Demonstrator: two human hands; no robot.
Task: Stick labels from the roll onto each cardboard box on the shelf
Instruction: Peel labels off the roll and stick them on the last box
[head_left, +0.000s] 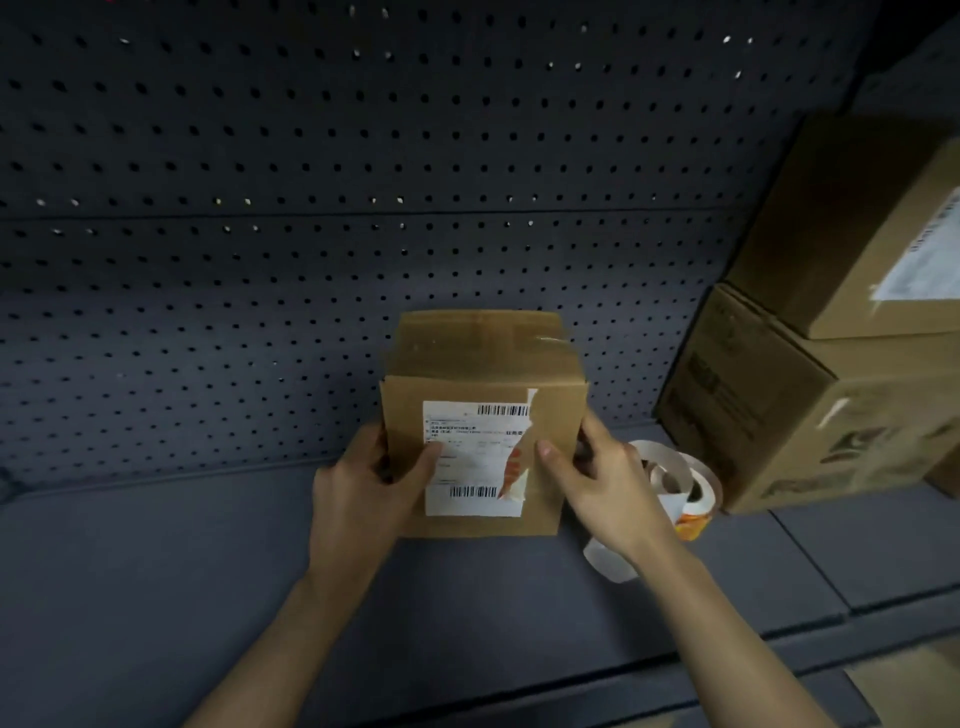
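- Left hand (358, 483) and right hand (597, 478) clasp the small box (483, 374) from both sides, thumbs pressing its label (470, 460), likely smoothing it.
- Label roll (680, 483) lies just right, near the stacked boxes (810, 395).

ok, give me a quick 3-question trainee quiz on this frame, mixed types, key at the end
1. True or false: the left hand and the right hand both grip the small box.
2. Where does the label roll lie?
A) left of the small box
B) on the shelf, right of the small box, behind the right hand
C) on top of the small box
3. Fill in: the white label on the small box's front is torn along its ___ edge.

Key: 1 true; 2 B; 3 right.
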